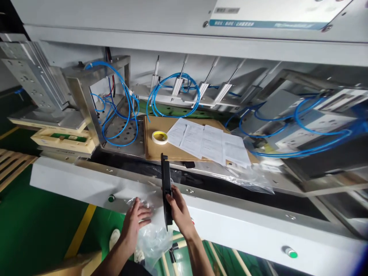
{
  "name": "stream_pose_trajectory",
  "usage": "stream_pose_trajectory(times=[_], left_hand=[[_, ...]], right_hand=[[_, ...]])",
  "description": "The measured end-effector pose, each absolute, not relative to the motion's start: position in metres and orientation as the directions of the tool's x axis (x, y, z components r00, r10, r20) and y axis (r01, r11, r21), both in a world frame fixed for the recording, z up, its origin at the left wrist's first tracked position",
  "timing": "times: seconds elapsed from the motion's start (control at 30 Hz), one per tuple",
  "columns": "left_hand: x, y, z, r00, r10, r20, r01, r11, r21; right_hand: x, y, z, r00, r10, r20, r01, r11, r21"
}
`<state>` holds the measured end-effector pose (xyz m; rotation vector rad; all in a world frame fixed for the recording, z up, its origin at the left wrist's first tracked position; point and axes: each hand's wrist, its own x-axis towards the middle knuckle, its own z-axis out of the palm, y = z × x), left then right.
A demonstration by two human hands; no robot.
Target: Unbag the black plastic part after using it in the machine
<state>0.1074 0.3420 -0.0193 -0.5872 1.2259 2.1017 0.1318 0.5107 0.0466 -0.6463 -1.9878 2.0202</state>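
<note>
Gripped in my right hand (pixel 179 212) is a long, narrow black plastic part (pixel 166 180), held nearly upright with its edge toward me. My left hand (pixel 134 222) is a little to the left of it, its fingers apart and not touching the black part. Below and between my hands hangs a crumpled clear plastic bag (pixel 156 237); whether my left hand touches it I cannot tell. Both hands are in front of the machine's white front panel (pixel 230 226).
Behind the panel, a cardboard sheet (pixel 155 153) carries printed papers (pixel 198 140) and a tape roll (pixel 160 137). Blue air hoses (pixel 175 113) loop around metal cylinders (pixel 177 86). More clear plastic (pixel 250 180) lies right. Green buttons (pixel 111 198) stick out from the panel. A cardboard box (pixel 74 264) stands lower left.
</note>
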Motion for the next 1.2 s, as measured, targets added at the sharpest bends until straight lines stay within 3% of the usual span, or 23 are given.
stream_pose_trajectory(times=[0.2, 0.37, 0.53, 0.63, 0.7, 0.77, 0.83, 0.9, 0.93, 1.0, 1.1, 1.2], left_hand=[[0.113, 0.309, -0.034, -0.555, 0.298, -0.777, -0.815, -0.382, 0.436], [0.112, 0.285, -0.033, -0.636, 0.146, -0.758, -0.750, -0.350, 0.562], [0.107, 0.276, -0.018, -0.636, 0.149, -0.757, -0.733, -0.421, 0.534], [0.108, 0.259, -0.022, -0.660, 0.006, -0.751, -0.697, -0.379, 0.609], [0.109, 0.247, -0.025, -0.792, -0.193, -0.579, -0.544, -0.208, 0.813], [0.106, 0.240, -0.023, -0.944, -0.296, -0.149, -0.194, 0.127, 0.973], [0.099, 0.243, -0.014, -0.950, -0.076, 0.303, 0.236, 0.458, 0.857], [0.089, 0.255, -0.005, -0.828, 0.269, 0.492, 0.546, 0.588, 0.597], [0.084, 0.262, -0.001, -0.768, 0.392, 0.507, 0.631, 0.600, 0.492], [0.075, 0.277, 0.001, -0.704, 0.508, 0.496, 0.701, 0.606, 0.376], [0.069, 0.292, -0.003, -0.674, 0.532, 0.512, 0.723, 0.616, 0.311], [0.070, 0.297, -0.007, -0.653, 0.523, 0.548, 0.730, 0.626, 0.273]], right_hand=[[0.131, 0.513, 0.042, -0.860, 0.485, -0.157, 0.149, -0.056, -0.987], [0.134, 0.512, 0.037, -0.868, 0.473, -0.152, 0.147, -0.047, -0.988], [0.136, 0.513, 0.035, -0.864, 0.489, -0.119, 0.138, 0.003, -0.990], [0.134, 0.514, 0.036, -0.860, 0.499, -0.108, 0.131, 0.011, -0.991], [0.132, 0.514, 0.037, -0.869, 0.484, -0.105, 0.119, -0.001, -0.993], [0.132, 0.514, 0.037, -0.879, 0.468, -0.093, 0.101, -0.008, -0.995], [0.133, 0.515, 0.038, -0.876, 0.476, -0.082, 0.096, 0.004, -0.995], [0.136, 0.516, 0.040, -0.865, 0.492, -0.095, 0.092, -0.030, -0.995], [0.138, 0.518, 0.042, -0.861, 0.495, -0.116, 0.086, -0.084, -0.993], [0.141, 0.522, 0.047, -0.849, 0.494, -0.186, 0.064, -0.254, -0.965], [0.144, 0.533, 0.055, -0.798, 0.530, -0.286, 0.001, -0.474, -0.881], [0.148, 0.546, 0.063, -0.697, 0.669, -0.257, -0.152, -0.489, -0.859]])
